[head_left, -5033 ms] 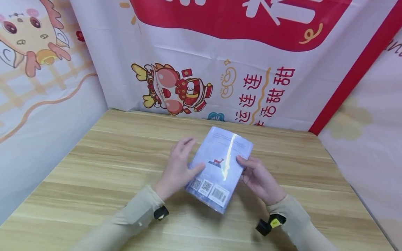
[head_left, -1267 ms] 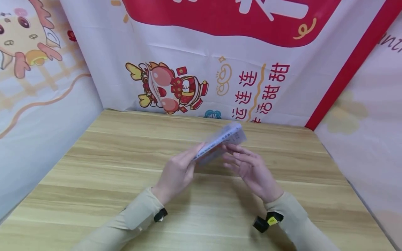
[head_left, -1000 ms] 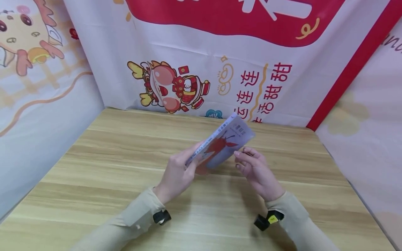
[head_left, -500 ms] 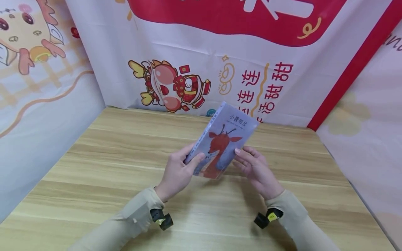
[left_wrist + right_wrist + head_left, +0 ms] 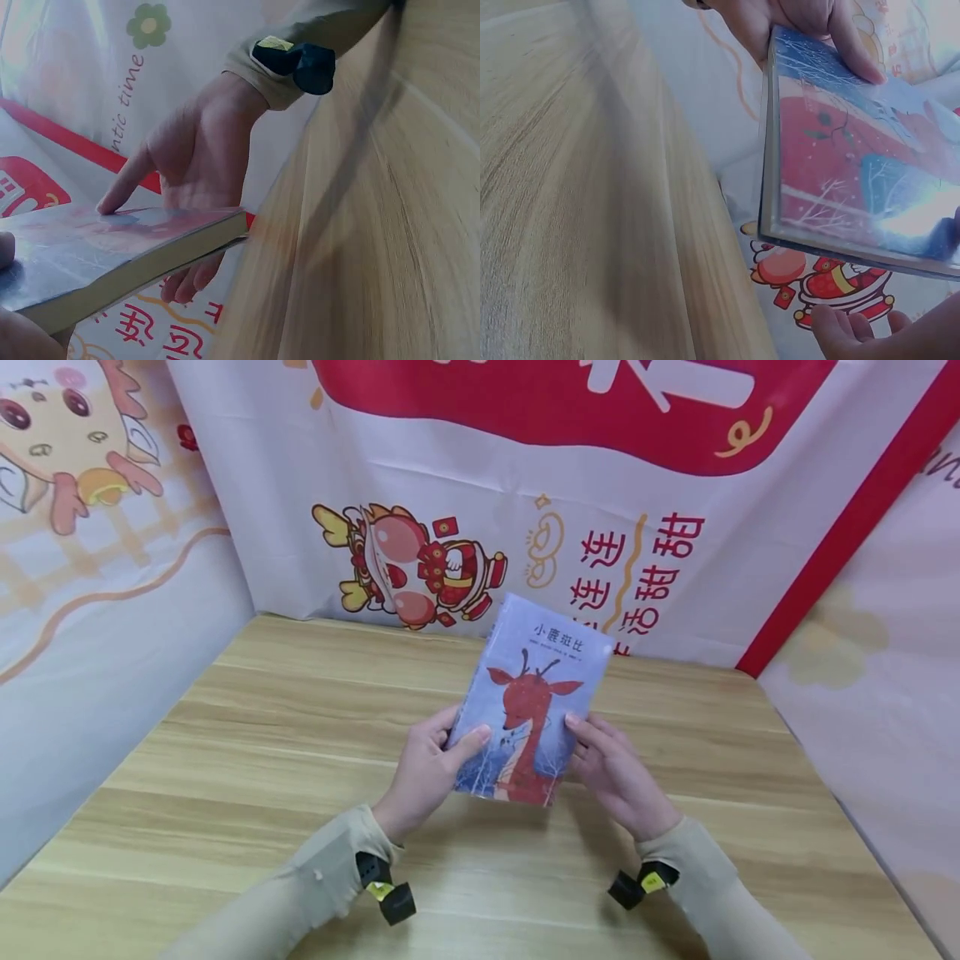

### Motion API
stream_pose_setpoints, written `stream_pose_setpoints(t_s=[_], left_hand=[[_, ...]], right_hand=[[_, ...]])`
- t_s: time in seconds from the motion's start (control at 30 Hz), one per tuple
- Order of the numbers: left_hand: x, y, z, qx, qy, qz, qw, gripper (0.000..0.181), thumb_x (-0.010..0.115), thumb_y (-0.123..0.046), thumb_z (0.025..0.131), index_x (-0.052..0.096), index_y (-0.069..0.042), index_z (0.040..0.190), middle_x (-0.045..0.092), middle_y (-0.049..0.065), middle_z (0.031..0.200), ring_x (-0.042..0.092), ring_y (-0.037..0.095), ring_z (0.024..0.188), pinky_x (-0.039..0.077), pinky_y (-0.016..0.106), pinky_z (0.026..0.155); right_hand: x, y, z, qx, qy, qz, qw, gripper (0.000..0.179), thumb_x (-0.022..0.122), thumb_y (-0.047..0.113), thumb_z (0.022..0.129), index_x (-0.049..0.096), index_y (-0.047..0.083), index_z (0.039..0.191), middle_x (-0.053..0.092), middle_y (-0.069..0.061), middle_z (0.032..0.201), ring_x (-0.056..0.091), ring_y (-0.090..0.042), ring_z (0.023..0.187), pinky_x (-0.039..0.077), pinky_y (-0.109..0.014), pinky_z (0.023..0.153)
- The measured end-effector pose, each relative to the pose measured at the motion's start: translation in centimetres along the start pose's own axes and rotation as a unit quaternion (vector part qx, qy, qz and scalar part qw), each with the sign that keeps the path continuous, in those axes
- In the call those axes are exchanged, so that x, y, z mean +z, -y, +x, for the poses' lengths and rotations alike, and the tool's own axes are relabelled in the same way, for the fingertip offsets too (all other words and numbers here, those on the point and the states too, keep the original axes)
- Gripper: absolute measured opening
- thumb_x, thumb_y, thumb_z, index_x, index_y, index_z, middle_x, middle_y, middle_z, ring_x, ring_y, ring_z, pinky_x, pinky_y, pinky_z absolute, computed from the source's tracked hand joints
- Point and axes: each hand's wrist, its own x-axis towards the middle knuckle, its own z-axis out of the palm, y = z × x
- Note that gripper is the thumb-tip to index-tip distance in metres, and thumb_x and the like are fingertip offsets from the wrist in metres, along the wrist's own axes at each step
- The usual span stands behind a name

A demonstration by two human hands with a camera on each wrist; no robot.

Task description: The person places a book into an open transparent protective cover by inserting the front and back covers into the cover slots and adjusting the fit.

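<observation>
A paperback-sized book (image 5: 528,710) in a glossy clear cover is held above the table, its blue front with a red deer tilted up to the head camera. My left hand (image 5: 423,772) grips the lower left side, thumb on the cover and fingers behind. At the right edge my right hand (image 5: 618,777) pinches the book, thumb on top; its other fingers are mostly hidden behind. The left wrist view shows the book's page edge (image 5: 150,264), with the right hand (image 5: 206,154) above and below it. In the right wrist view, the left hand's thumb (image 5: 859,52) presses on the cover.
Beneath the hands lies a wood-grain table (image 5: 262,735). A printed white and red cloth (image 5: 450,460) hangs behind its far edge, and more printed cloth (image 5: 862,635) flanks the sides. Each sleeve carries a small black wrist camera (image 5: 393,902).
The book has turned over from its back cover, past a spine-on view, to its front. My right hand, apart from it midway, now pinches its right edge; my left hand stays on the left side.
</observation>
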Motion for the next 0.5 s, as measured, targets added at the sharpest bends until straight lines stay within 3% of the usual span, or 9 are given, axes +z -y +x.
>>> stream_pose_setpoints(t_s=[0.17, 0.33, 0.5], left_hand=[[0.17, 0.12, -0.08, -0.038, 0.011, -0.066, 0.9970, 0.036, 0.063, -0.020, 0.098, 0.060, -0.006, 0.131, 0.068, 0.017, 0.108, 0.068, 0.029, 0.089, 0.059, 0.042, 0.074], [0.50, 0.25, -0.04, -0.065, 0.022, -0.159, 0.9849, 0.039, 0.060, -0.017, 0.099, 0.054, -0.002, 0.136, 0.063, 0.023, 0.116, 0.066, 0.031, 0.097, 0.058, 0.043, 0.080], [0.69, 0.46, -0.28, -0.080, 0.015, -0.178, 0.9807, 0.040, 0.058, -0.014, 0.100, 0.051, -0.001, 0.138, 0.062, 0.023, 0.120, 0.066, 0.031, 0.101, 0.057, 0.043, 0.082]], right_hand=[[-0.14, 0.09, -0.41, 0.004, 0.029, -0.008, 0.9995, 0.049, 0.052, 0.029, 0.104, 0.040, 0.013, 0.148, 0.048, -0.008, 0.145, 0.044, -0.027, 0.132, 0.034, -0.046, 0.109], [0.00, 0.49, -0.60, -0.005, 0.062, 0.008, 0.9980, 0.047, 0.046, 0.027, 0.106, 0.038, 0.013, 0.150, 0.047, -0.008, 0.146, 0.045, -0.026, 0.132, 0.033, -0.045, 0.110], [0.36, 0.83, -0.83, -0.022, 0.057, 0.011, 0.9981, 0.049, 0.050, 0.020, 0.104, 0.035, 0.009, 0.150, 0.047, -0.010, 0.145, 0.049, -0.025, 0.127, 0.040, -0.042, 0.106]])
